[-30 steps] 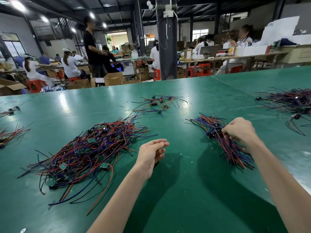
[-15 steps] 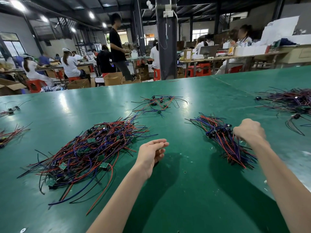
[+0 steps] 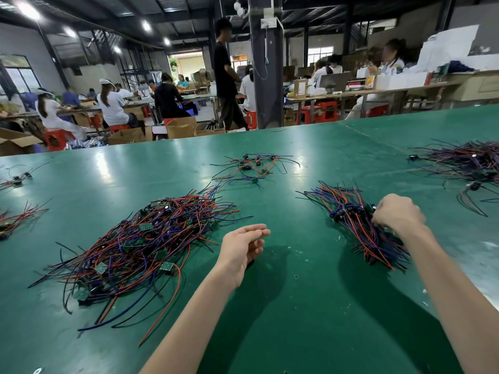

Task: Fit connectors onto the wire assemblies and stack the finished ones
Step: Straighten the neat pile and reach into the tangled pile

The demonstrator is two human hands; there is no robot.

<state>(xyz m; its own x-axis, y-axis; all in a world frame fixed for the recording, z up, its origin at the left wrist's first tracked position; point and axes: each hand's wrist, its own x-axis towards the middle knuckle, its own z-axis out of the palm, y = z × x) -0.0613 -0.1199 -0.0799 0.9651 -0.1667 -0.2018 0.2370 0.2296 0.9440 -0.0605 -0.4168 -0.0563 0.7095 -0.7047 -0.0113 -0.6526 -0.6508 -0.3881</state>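
2 piles: loose wire pile [image 3: 140,244] lies just L of L hand [image 3: 243,247], fingers relaxed, empty, so L is nearer; R hand [image 3: 397,214] fingers curl onto finished stack [image 3: 372,238], grip hidden.

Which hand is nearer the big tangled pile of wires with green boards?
Left. The left hand hovers open just right of the tangled wire pile, apart from it. The right hand is farther right, fingers curled into the aligned wire bundle.
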